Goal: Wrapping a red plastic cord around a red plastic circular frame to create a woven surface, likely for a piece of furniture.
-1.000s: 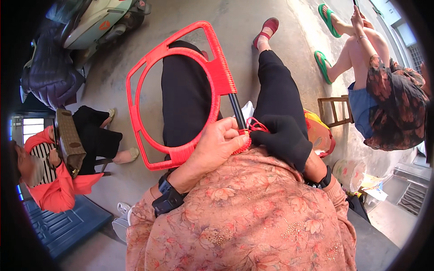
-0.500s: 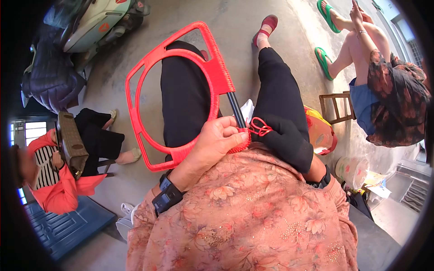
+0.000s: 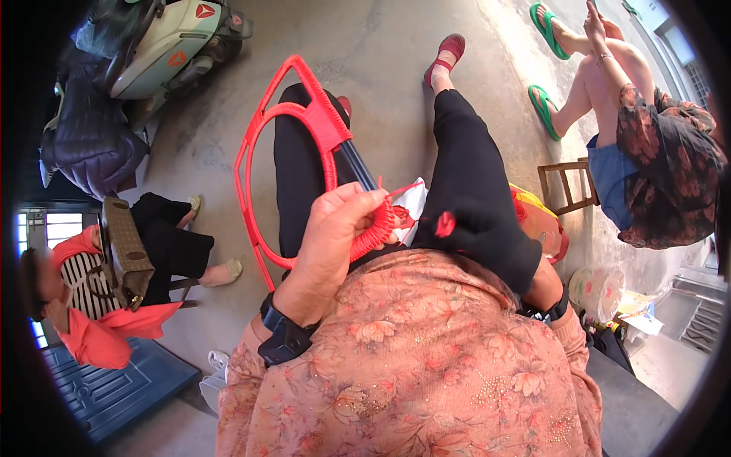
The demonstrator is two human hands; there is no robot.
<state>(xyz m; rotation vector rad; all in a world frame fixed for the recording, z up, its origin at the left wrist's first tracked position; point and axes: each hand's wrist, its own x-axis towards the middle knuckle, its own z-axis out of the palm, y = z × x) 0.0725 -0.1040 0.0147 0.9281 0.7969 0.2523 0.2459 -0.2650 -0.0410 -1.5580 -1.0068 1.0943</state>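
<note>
Since the earlier frame the red plastic hoop frame (image 3: 293, 152) has tilted upright; left hand (image 3: 335, 244) fingers grasp its wound rim, right hand (image 3: 487, 244), black-gloved, pinches red cord (image 3: 403, 190); winding in progress, next wrap needs tension.

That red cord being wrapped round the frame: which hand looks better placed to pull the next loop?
Probably the right hand: gloved in black, it pinches the red cord clear of the frame. The left hand is busy gripping the red frame at its wrapped edge.
</note>
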